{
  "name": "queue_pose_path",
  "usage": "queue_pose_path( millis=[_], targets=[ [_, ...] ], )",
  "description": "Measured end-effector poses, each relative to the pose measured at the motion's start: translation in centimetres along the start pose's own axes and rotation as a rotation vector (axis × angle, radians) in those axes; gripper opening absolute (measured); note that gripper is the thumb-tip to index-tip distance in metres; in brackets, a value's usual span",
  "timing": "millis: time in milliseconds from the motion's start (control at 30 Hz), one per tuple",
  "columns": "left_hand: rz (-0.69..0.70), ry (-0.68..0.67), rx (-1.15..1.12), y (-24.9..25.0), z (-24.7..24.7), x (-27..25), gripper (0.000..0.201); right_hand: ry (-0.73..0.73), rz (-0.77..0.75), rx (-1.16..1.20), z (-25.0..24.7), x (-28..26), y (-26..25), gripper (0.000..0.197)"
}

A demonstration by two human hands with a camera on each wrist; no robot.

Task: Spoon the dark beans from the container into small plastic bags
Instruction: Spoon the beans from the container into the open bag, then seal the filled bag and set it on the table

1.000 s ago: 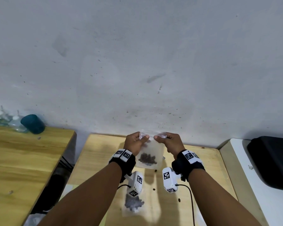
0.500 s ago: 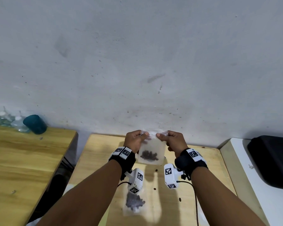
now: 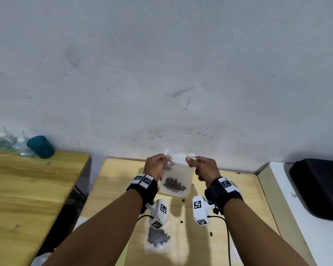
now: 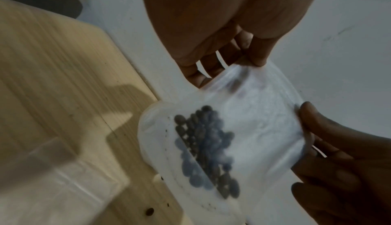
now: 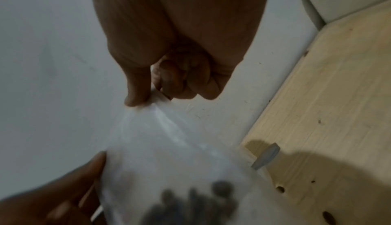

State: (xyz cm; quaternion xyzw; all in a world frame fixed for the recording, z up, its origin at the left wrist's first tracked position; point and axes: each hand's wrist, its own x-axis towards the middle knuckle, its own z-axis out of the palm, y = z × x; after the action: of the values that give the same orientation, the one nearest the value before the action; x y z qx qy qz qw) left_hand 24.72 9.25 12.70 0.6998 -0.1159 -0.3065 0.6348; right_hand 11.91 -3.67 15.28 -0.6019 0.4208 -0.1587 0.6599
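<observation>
I hold a small clear plastic bag (image 3: pixel 178 174) upright above the wooden table (image 3: pixel 238 189), near the wall. A clump of dark beans (image 3: pixel 174 184) sits in its bottom. My left hand (image 3: pixel 166 158) pinches the top left corner and my right hand (image 3: pixel 188 160) pinches the top right corner. In the left wrist view the left hand (image 4: pixel 253 63) grips the bag (image 4: pixel 243 119) between thumb and fingers. The right wrist view has the right hand (image 5: pixel 148 101) pinching the bag (image 5: pixel 169 153) at its top edge. A second bag with beans (image 3: pixel 158 239) lies flat on the table under my left forearm.
Loose beans (image 3: pixel 183 200) lie scattered on the table. A translucent container (image 4: pixel 52 178) stands near the left hand, blurred. A small grey piece (image 5: pixel 265 155) lies on the table. A second wooden table (image 3: pixel 27 189) holds a teal cup (image 3: pixel 40 146); a black case (image 3: pixel 319 189) lies at the right.
Both hands keep their pinch on the bag's top. Since half a second ago the pinch points have moved slightly apart and the bag hangs flatter.
</observation>
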Motion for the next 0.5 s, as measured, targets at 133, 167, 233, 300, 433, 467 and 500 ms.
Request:
queue_pose_path(
  millis=[133, 167, 233, 300, 433, 467, 500],
  targets=[
    [0.023, 0.089, 0.043, -1.0, -0.3, 0.7, 0.023, -0.022, -0.099, -0.05, 0.1, -0.3, 0.6, 0.032],
    [0.023, 0.111, 0.039, -1.1, -0.4, 0.8, 0.023, -0.055, -0.122, -0.106, 0.1, -0.5, 0.9, 0.033],
    [0.02, 0.139, 0.05, -1.4, -0.7, 0.7, 0.024, -0.103, -0.102, -0.207, 0.2, -0.7, 1.7, 0.027],
    [-0.009, 0.143, 0.053, -1.6, -0.9, 0.1, 0.025, -0.095, -0.054, -0.221, 0.1, -0.9, 2.7, 0.013],
    [-0.032, 0.067, 0.048, -3.9, -2.0, -1.4, 0.05, 0.011, 0.013, -0.138, 0.4, -1.1, 5.0, 0.016],
    [-0.028, 0.049, 0.083, -4.5, -2.3, -1.8, 0.045, 0.02, 0.03, -0.128, 0.6, -1.3, 5.6, 0.017],
    [-0.028, 0.035, 0.124, -5.2, -2.5, -2.2, 0.038, 0.017, 0.046, -0.132, 0.7, -1.4, 6.2, 0.017]
  ],
)
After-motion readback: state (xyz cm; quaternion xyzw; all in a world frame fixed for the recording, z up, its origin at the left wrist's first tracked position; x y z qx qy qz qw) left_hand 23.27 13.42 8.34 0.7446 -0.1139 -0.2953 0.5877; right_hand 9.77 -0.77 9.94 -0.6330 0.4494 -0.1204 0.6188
